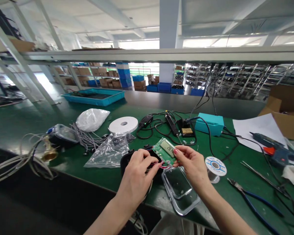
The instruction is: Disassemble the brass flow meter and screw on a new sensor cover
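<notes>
A green circuit board (161, 148) with a small lit display showing digits is tilted above the bench, its right edge pinched by my right hand (189, 161). Red and white wires (164, 165) run from the board's lower edge toward a black housing (124, 163). My left hand (140, 169) is over that housing, thumb and fingers closed together near the wires; whether they grip a wire is too small to tell. Under my right hand lies a clear rectangular cover (178, 192) at the bench's front edge.
Behind the board are a white tape roll (123, 124), a soldering iron (171, 122) and a teal box (209, 124). Solder wire (215, 166), tweezers (262, 178) and pliers (254, 199) lie right. Plastic bags (110, 151), cables and a gauge (62, 134) sit left.
</notes>
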The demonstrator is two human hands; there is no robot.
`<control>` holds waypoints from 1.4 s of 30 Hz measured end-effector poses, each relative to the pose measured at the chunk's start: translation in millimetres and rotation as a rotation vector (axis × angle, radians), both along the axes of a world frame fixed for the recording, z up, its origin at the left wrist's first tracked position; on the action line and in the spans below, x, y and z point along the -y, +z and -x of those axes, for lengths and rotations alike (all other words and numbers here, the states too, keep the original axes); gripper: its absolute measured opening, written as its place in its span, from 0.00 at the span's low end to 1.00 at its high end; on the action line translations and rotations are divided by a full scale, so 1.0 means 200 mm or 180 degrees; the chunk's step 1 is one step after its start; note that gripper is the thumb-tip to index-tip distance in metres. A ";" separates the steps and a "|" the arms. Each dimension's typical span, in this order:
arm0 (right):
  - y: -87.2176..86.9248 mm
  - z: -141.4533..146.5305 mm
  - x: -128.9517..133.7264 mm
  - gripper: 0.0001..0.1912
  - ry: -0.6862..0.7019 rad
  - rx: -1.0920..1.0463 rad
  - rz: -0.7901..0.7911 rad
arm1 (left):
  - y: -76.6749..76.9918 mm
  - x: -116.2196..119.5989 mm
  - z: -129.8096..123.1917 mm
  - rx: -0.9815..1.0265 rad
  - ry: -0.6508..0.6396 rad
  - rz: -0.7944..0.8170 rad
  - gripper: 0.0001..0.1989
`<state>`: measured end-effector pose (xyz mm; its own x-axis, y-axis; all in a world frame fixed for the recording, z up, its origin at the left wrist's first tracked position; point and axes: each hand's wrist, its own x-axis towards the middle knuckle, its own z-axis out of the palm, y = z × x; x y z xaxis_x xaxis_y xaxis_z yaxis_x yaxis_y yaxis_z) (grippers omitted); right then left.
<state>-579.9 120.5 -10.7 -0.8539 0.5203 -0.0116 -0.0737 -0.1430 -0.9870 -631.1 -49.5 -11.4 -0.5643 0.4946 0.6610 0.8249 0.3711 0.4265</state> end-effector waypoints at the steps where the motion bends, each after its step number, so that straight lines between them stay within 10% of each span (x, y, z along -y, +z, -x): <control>1: 0.00 0.00 0.00 0.24 -0.0024 -0.0020 -0.0049 | 0.01 0.00 -0.01 -0.0041 -0.0039 0.0022 0.11; 31: 0.03 -0.01 0.10 0.17 -0.0372 -0.0469 0.0026 | 0.06 0.00 -0.03 -0.0333 0.0123 0.0572 0.08; 42: -0.01 0.01 0.14 0.18 -0.0275 -0.0260 0.0314 | 0.10 0.02 -0.06 0.1290 0.0591 0.0456 0.14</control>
